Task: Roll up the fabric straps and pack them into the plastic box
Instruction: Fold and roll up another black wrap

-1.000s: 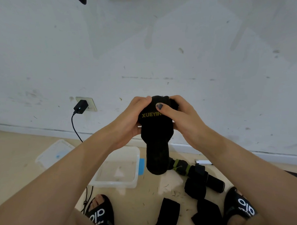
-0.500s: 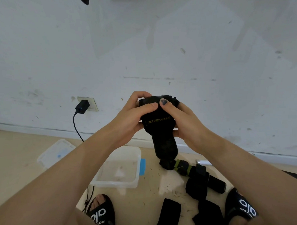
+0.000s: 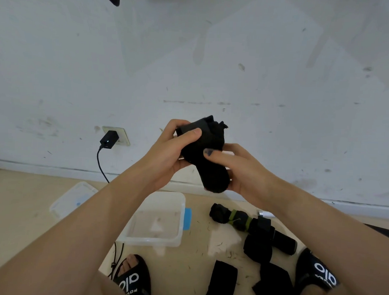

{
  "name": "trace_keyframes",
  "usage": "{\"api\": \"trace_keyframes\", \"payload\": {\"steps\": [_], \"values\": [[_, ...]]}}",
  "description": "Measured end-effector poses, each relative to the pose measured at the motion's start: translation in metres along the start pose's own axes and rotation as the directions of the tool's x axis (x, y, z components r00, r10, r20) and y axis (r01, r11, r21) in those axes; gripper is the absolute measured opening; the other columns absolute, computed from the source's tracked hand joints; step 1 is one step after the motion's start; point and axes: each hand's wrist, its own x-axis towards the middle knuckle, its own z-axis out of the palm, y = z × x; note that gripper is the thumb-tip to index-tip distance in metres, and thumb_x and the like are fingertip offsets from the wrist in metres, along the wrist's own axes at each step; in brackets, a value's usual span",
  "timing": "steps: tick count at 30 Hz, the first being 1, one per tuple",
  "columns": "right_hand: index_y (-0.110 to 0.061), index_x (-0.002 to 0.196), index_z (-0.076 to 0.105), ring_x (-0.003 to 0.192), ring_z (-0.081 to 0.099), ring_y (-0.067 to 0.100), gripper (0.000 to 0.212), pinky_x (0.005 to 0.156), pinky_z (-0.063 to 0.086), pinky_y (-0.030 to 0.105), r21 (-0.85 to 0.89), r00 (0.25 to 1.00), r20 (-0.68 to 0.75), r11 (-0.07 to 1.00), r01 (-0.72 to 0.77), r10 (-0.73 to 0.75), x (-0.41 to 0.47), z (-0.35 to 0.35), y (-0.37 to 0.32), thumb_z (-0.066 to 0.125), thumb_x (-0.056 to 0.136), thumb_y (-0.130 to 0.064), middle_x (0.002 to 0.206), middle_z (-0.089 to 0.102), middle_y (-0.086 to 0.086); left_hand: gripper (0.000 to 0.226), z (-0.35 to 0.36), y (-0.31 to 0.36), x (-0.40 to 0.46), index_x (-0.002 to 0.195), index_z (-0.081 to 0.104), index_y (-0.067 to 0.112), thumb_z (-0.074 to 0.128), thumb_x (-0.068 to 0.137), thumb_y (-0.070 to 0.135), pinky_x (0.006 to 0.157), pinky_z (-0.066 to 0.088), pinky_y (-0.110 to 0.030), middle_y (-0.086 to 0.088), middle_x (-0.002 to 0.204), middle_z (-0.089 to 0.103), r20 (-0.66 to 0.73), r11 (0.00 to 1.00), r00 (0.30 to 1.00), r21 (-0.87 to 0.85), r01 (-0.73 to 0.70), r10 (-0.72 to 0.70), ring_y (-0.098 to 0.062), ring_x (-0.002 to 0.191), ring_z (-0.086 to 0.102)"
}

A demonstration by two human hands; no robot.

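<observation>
"XUEYIN" lettering now hidden on black strap (image 3: 207, 156); "olo" sandals (image 3: 323, 277).

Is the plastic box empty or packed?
Empty: plastic box shows its bare bottom; both hands hold the strap above the floor.

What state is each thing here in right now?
Black fabric strap: partly rolled, gripped by left hand and right hand.
Clear plastic box: open, on the floor, no straps inside.
Clear lid: off, lying beside.
Black charger: plugged in, light on.
</observation>
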Motion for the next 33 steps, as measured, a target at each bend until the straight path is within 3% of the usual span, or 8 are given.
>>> {"api": "trace_keyframes", "payload": {"steps": [3,6,10,13,19,23,29,33], "values": [[-0.021,0.151,0.029,0.069,0.074,0.026,0.07,0.064,0.061,0.034,-0.007,1.0,-0.013,1.0,0.028,-0.028,-0.006,0.003,0.004,0.068,0.095,-0.005,0.082,0.076,0.013,0.019,-0.005,0.002,0.004,0.113,0.056,0.021,0.068,0.097,0.02,0.076,0.06,-0.029,-0.008,0.109,0.066,-0.057,0.999,0.997,0.003,-0.045,0.045,-0.014,0.085,0.073],[-0.024,0.151,0.03,0.06,0.07,0.025,0.067,0.057,0.058,0.031,-0.056,0.986,-0.079,0.988,0.145,-0.149,-0.008,0.005,0.004,0.063,0.097,0.0,0.07,0.074,0.009,0.024,-0.008,0.0,0.005,0.116,0.055,0.019,0.069,0.097,0.018,0.077,0.06,-0.03,-0.012,0.112,0.065,-0.07,0.997,0.995,0.039,-0.067,0.069,-0.017,0.091,0.073],[-0.019,0.121,0.048,0.061,0.072,0.029,0.033,0.057,0.059,0.035,-0.24,0.927,-0.091,0.911,0.335,-0.364,-0.01,0.01,-0.001,0.057,0.098,0.003,0.07,0.073,0.014,0.028,0.001,-0.011,0.003,0.118,0.055,0.012,0.071,0.095,0.018,0.076,0.061,-0.03,-0.017,0.118,0.062,-0.063,0.988,0.996,0.145,-0.057,0.067,-0.019,0.087,0.074],[-0.004,0.102,0.06,0.061,0.073,0.027,0.008,0.057,0.059,0.033,-0.212,0.922,-0.114,0.916,0.341,-0.37,-0.008,0.007,-0.007,0.059,0.098,0.004,0.07,0.072,0.02,0.029,0.008,-0.019,0.002,0.114,0.056,0.011,0.075,0.093,0.02,0.076,0.061,-0.032,-0.017,0.114,0.063,-0.055,0.986,0.997,0.162,-0.037,0.046,-0.02,0.082,0.073],[0.003,0.103,0.067,0.082,0.076,0.031,0.024,0.072,0.061,0.031,-0.006,0.98,0.004,0.98,0.197,-0.197,-0.006,-0.004,-0.013,0.056,0.086,0.016,0.089,0.075,0.024,0.029,0.008,-0.021,0.0,0.109,0.057,0.009,0.073,0.094,0.028,0.076,0.061,-0.032,-0.013,0.104,0.064,-0.007,0.981,1.0,0.194,-0.004,0.005,-0.018,0.083,0.069],[0.0,0.107,0.067,0.085,0.077,0.029,0.018,0.076,0.062,0.031,-0.188,0.957,0.085,0.938,0.29,-0.278,-0.009,-0.012,-0.014,0.06,0.094,0.009,0.09,0.078,0.016,0.021,0.007,-0.02,-0.002,0.106,0.058,0.012,0.066,0.099,0.03,0.077,0.058,-0.03,-0.007,0.099,0.067,0.014,0.978,1.0,0.209,-0.023,0.021,-0.017,0.084,0.068],[-0.01,0.086,0.066,0.05,0.06,0.012,0.013,0.054,0.048,0.02,-0.569,0.828,-0.005,0.683,0.459,-0.561,-0.006,-0.015,-0.008,0.063,0.099,-0.011,0.059,0.067,-0.001,0.022,0.015,-0.02,-0.007,0.115,0.057,0.009,0.055,0.104,0.027,0.071,0.055,-0.029,-0.009,0.097,0.068,0.117,0.973,0.992,0.229,0.011,-0.039,-0.019,0.082,0.067],[-0.022,0.078,0.067,0.056,0.046,0.009,0.018,0.058,0.036,0.018,-0.807,0.694,-0.012,0.416,0.418,-0.72,0.005,-0.016,0.003,0.065,0.096,-0.021,0.055,0.047,-0.01,0.02,0.022,-0.02,-0.012,0.112,0.059,0.012,0.046,0.108,0.026,0.065,0.052,-0.03,-0.009,0.091,0.069,0.144,0.976,0.983,0.203,0.084,-0.114,-0.02,0.071,0.064]]}}
